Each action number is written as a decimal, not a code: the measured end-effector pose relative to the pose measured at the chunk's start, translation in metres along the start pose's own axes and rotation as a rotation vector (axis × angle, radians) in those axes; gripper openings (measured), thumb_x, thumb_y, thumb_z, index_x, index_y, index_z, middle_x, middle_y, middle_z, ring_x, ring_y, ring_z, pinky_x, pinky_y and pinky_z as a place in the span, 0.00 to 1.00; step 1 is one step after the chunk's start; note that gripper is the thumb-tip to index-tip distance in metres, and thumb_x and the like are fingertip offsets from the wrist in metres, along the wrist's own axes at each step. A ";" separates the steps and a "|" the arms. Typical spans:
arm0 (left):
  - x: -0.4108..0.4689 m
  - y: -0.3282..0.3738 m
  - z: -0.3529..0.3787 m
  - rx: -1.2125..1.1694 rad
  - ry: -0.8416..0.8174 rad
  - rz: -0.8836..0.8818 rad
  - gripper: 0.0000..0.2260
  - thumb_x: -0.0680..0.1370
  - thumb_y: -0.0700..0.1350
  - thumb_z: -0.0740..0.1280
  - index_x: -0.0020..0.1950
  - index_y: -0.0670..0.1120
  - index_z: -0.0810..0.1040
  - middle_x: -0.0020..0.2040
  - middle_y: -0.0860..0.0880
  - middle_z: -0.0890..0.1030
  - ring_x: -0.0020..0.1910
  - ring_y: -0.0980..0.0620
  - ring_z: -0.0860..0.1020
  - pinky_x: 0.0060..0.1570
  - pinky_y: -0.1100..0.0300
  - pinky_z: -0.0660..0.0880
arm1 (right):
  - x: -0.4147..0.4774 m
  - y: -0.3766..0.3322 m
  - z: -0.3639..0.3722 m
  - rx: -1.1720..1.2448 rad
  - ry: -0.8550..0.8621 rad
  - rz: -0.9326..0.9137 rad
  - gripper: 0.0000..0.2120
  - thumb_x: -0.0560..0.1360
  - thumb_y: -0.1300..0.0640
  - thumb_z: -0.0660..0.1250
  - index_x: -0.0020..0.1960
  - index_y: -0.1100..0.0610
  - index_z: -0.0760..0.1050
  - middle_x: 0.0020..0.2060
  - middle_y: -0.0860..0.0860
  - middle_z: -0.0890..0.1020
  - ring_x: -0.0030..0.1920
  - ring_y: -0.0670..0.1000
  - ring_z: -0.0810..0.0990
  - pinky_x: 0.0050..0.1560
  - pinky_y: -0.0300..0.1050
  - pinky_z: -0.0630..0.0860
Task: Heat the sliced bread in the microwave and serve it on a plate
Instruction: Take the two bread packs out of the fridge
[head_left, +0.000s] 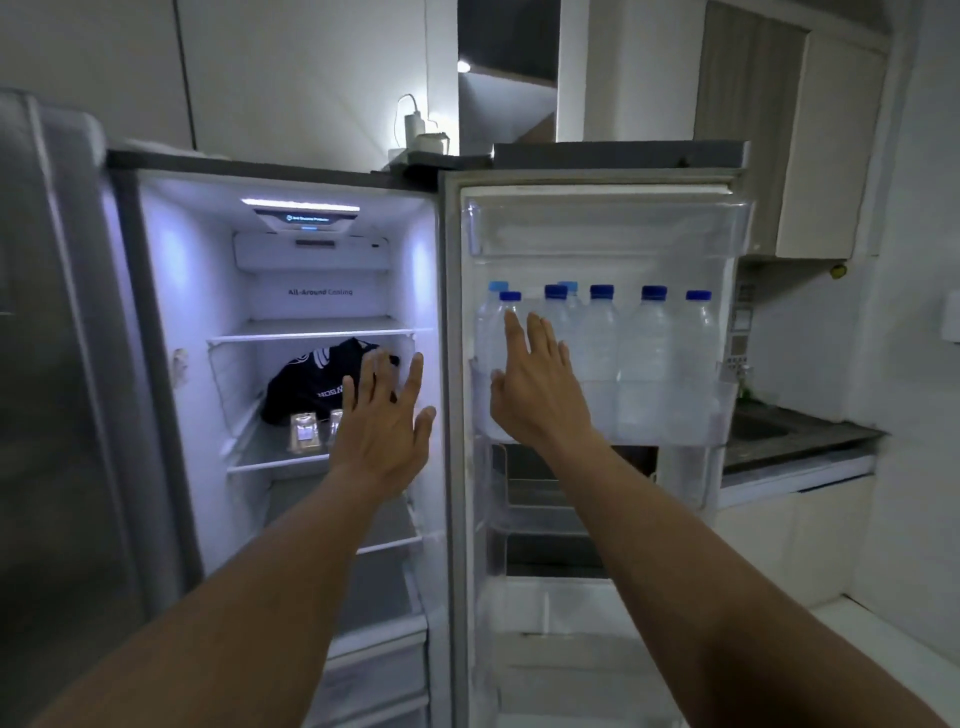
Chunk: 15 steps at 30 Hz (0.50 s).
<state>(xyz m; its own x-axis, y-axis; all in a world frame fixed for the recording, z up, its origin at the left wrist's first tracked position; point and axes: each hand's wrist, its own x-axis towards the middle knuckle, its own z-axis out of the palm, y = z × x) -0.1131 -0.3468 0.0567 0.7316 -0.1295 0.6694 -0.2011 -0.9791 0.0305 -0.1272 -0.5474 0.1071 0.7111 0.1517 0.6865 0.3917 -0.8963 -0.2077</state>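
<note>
The fridge (322, 291) stands open in front of me, lit inside. On its middle shelf lies a dark plastic bag (311, 379) with white lettering, and in front of it sit small clear packs (306, 431). No bread, plate or microwave shows plainly. My left hand (382, 415) is stretched out with fingers spread in front of that shelf, holding nothing. My right hand (535, 384) reaches with straight fingers toward the open door (597, 228), in front of the water bottles; whether it touches them I cannot tell.
Several blue-capped water bottles (644, 364) fill the door's middle bin. The left fridge door (57, 364) stays closed. A dark countertop with a sink (779, 431) lies to the right under a wall cupboard (826, 156). A charger (415, 124) sits on top of the fridge.
</note>
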 end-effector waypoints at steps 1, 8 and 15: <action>-0.005 -0.016 -0.002 0.004 -0.007 -0.010 0.29 0.83 0.58 0.45 0.80 0.52 0.38 0.80 0.41 0.39 0.79 0.42 0.37 0.76 0.43 0.37 | 0.003 -0.014 0.009 0.017 -0.006 0.005 0.34 0.84 0.52 0.56 0.82 0.55 0.39 0.81 0.59 0.45 0.81 0.58 0.42 0.80 0.59 0.44; -0.026 -0.114 0.004 0.017 -0.042 -0.118 0.28 0.83 0.57 0.47 0.81 0.53 0.40 0.80 0.39 0.41 0.79 0.41 0.39 0.77 0.41 0.42 | 0.012 -0.084 0.087 0.104 -0.138 0.013 0.37 0.81 0.59 0.59 0.82 0.57 0.41 0.80 0.62 0.48 0.80 0.60 0.48 0.79 0.56 0.50; -0.013 -0.186 0.049 0.020 -0.063 -0.206 0.29 0.83 0.58 0.47 0.80 0.55 0.37 0.81 0.41 0.43 0.79 0.42 0.40 0.76 0.43 0.43 | 0.050 -0.114 0.172 0.128 -0.233 -0.003 0.35 0.81 0.58 0.58 0.82 0.57 0.42 0.80 0.61 0.50 0.80 0.59 0.49 0.79 0.56 0.51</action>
<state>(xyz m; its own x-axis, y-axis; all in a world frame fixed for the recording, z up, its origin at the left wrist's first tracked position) -0.0536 -0.1703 0.0059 0.7955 0.0644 0.6026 -0.0306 -0.9888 0.1462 -0.0353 -0.3658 0.0453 0.8193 0.2596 0.5111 0.4541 -0.8382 -0.3021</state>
